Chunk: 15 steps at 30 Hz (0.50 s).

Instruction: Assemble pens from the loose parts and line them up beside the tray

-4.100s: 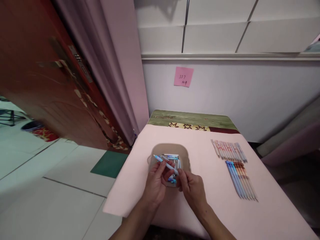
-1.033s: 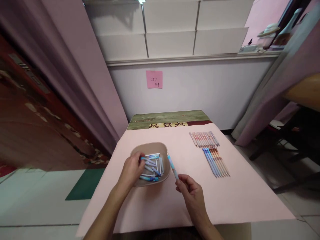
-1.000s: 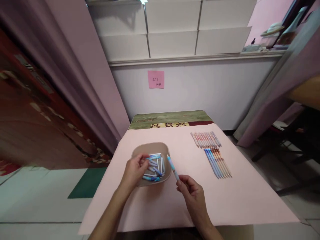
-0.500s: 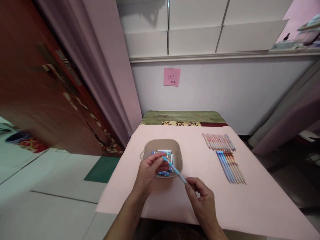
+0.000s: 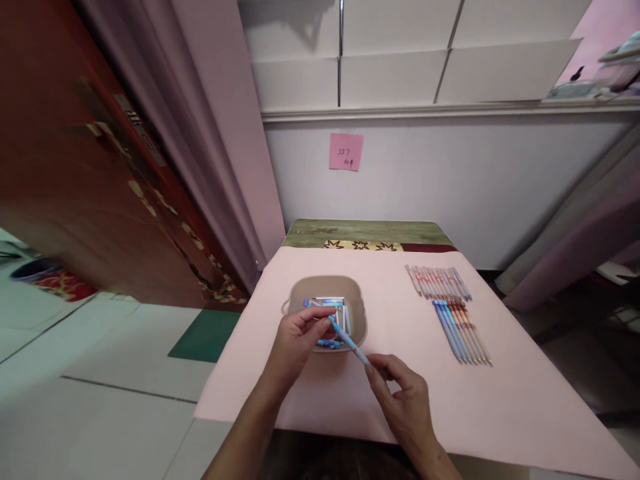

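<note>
A light blue pen (image 5: 350,340) slants between my two hands in front of the container. The fingers of my left hand (image 5: 300,333) pinch its upper end. My right hand (image 5: 403,393) grips the lower end between thumb and fingers. Behind my left hand is a beige container (image 5: 357,303) holding blue and white pen parts (image 5: 327,302); my fingers hide some of them. To the right, a row of blue and brown pens (image 5: 463,333) lies side by side, with a row of pinkish pens (image 5: 437,283) just behind it.
A pink cloth (image 5: 310,407) covers most of the table, whose green patterned far end (image 5: 370,232) meets the wall. A pink note (image 5: 346,152) is stuck on the wall. A reddish door (image 5: 75,167) and a purple curtain (image 5: 200,133) stand at the left.
Both hands still hold the pen, which has shifted only slightly. The view has moved a little.
</note>
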Each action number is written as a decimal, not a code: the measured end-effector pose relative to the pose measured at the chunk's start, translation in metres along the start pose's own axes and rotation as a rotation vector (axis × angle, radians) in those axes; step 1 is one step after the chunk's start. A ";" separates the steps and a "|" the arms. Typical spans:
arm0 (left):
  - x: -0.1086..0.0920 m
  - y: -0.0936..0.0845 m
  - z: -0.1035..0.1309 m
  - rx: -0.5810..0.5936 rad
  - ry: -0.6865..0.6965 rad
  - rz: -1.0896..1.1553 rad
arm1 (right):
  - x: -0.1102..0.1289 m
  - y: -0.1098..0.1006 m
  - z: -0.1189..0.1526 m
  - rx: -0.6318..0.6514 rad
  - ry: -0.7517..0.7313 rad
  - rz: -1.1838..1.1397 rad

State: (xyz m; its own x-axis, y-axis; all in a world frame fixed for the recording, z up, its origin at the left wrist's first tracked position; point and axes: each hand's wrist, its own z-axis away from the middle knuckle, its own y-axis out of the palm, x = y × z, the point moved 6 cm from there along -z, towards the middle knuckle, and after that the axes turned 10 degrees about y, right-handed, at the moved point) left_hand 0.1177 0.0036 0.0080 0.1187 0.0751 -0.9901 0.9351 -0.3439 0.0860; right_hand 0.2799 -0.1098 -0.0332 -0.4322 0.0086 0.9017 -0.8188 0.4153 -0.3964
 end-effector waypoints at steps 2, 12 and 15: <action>-0.002 0.001 -0.001 0.005 0.002 -0.008 | -0.001 0.004 0.002 0.035 -0.007 -0.011; -0.004 0.012 -0.003 0.014 0.043 -0.101 | 0.001 0.009 0.000 0.017 -0.004 0.077; -0.005 0.022 -0.004 0.028 0.090 -0.093 | 0.002 0.006 -0.003 -0.035 -0.021 0.167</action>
State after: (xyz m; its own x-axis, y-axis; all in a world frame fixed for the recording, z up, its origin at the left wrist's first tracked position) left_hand 0.1389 -0.0010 0.0150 0.0628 0.1911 -0.9796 0.9338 -0.3576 -0.0099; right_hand 0.2753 -0.1049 -0.0336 -0.5693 0.0614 0.8199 -0.7212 0.4415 -0.5338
